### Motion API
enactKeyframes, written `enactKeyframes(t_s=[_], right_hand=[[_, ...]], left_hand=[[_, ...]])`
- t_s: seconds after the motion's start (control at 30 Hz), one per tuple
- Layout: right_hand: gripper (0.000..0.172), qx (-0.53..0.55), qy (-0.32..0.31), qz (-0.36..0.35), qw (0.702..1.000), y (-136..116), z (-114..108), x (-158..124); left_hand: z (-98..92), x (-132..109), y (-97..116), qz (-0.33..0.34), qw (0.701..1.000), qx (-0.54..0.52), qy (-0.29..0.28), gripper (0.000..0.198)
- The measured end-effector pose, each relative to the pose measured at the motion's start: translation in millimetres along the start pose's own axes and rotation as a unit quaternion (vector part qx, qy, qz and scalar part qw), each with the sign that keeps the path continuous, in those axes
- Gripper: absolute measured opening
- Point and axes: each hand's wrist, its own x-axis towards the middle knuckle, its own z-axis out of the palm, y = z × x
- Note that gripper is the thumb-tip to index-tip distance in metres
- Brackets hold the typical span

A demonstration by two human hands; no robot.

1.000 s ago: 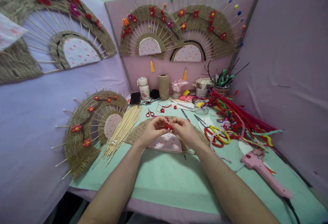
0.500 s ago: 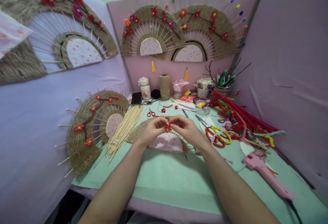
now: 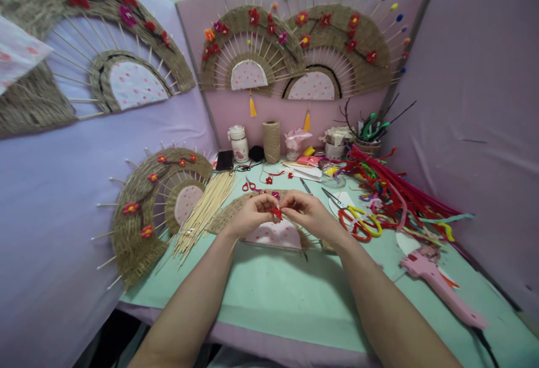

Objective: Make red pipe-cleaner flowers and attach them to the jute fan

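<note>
A small red pipe-cleaner flower is pinched at the fingertips of my left hand. My right hand closes thumb and forefinger on the flower's right side, so both hands meet at it. Below them lies a twine-wrapped fan with a spotted white half-round centre, partly covered by my hands. A magenta flower shows on the fan just beyond my fingers.
Scissors with red and yellow handles lie to the right, near tangled pipe cleaners. A pink glue gun rests at the right front. Thin sticks lie left, beside another fan. A twine spool stands behind.
The red flower has turned slightly between my fingertips and sits a little lower. My right fingers have shifted slightly against it. The view has moved a touch.
</note>
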Motion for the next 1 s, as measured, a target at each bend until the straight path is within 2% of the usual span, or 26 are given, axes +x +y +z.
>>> enactKeyframes(t_s=[0.3, 0.47, 0.67, 1.0], right_hand=[[0.011, -0.016, 0.002, 0.022, 1.0, 2, 1, 0], [0.012, -0.006, 0.028, 0.025, 0.999, 2, 2, 1], [0.015, 0.043, 0.067, 0.062, 0.995, 8, 5, 3], [0.018, 0.084, 0.072, 0.113, 0.987, 13, 7, 5]], left_hand=[[-0.6, 0, 2, 0.044, 0.999, -0.008, -0.004, 0.023], [0.9, -1, 4, 0.067, 0.998, 0.005, 0.014, 0.025], [0.3, 0, 2, 0.065, 0.997, 0.007, 0.033, 0.03], [-0.2, -1, 2, 0.048, 0.996, 0.048, 0.051, 0.027]])
